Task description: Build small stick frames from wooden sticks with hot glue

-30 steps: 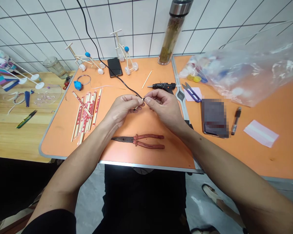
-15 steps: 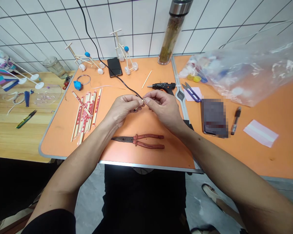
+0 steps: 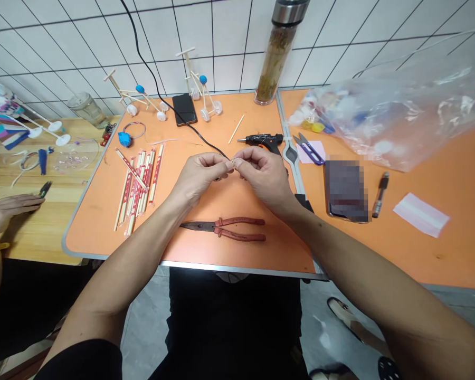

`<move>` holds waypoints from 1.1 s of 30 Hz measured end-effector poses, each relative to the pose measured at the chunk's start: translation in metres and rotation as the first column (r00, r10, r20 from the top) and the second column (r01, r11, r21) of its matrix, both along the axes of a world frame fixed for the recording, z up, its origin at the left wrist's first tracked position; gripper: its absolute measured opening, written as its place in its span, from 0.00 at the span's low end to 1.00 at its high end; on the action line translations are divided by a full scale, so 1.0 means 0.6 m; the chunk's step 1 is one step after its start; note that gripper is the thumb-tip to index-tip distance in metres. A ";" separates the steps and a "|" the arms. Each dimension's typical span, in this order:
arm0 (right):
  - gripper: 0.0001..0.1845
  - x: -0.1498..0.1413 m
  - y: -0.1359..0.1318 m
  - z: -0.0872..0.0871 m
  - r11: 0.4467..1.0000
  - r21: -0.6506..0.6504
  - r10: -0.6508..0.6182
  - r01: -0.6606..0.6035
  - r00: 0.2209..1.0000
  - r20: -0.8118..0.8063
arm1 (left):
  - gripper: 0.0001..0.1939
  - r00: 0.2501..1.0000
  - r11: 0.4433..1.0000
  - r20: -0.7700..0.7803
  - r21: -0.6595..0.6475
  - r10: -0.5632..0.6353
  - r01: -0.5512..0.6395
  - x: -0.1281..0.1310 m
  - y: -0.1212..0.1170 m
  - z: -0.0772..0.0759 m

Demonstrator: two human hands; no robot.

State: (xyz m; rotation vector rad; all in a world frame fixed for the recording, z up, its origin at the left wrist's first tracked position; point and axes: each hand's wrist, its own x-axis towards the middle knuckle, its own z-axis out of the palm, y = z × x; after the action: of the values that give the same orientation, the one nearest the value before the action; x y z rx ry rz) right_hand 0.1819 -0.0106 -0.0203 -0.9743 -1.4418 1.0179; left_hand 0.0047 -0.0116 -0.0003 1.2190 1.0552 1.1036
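Observation:
My left hand (image 3: pixel 200 177) and my right hand (image 3: pixel 263 177) meet above the orange table (image 3: pixel 221 253), fingertips pinching the end of a thin black cable (image 3: pixel 193 126). A tiny pale piece (image 3: pixel 233 164) shows at that end, too small to name. The cable runs back across the table and up the wall. Below my hands lie red-handled pliers (image 3: pixel 224 229). Left of my left hand is a pile of wrapped wooden chopsticks (image 3: pixel 138 184). Right of my right hand is a black glue gun (image 3: pixel 261 140).
At the back stand small stick carts (image 3: pixel 134 97) and a glass bottle (image 3: pixel 275 58) near a phone (image 3: pixel 184 109). To the right lie blue snips (image 3: pixel 309 150), a plastic bag (image 3: pixel 388 116) and a marker (image 3: pixel 380 195). A co-worker's hand (image 3: pixel 8 208) rests on a wooden table at left.
A co-worker's hand has come in over the wooden table at left, covering part of the green-handled snips. My hands stay together at the cable end, with only slight finger movement.

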 end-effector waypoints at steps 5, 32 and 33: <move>0.07 0.000 -0.001 0.000 1.000 -0.005 -0.011 0.011 1.000 0.023 | 0.19 1.000 0.999 0.012 -0.037 0.008 -0.007 -0.001 0.003 0.000; 0.19 0.014 0.008 -0.008 0.988 0.051 0.149 -0.148 0.989 -0.022 | 0.20 0.976 0.961 0.151 -0.206 -0.155 0.185 -0.019 0.012 -0.001; 0.19 0.014 0.009 -0.009 0.988 0.048 0.151 -0.150 0.988 -0.025 | 0.20 0.977 0.963 0.144 -0.196 -0.159 0.185 -0.018 0.012 -0.001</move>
State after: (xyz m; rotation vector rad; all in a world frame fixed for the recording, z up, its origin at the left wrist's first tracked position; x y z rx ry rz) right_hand 0.1903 -0.0052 -0.0257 -0.8242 -1.5263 1.0984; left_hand -0.0063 -0.0046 -0.0008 1.0383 0.9240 0.8998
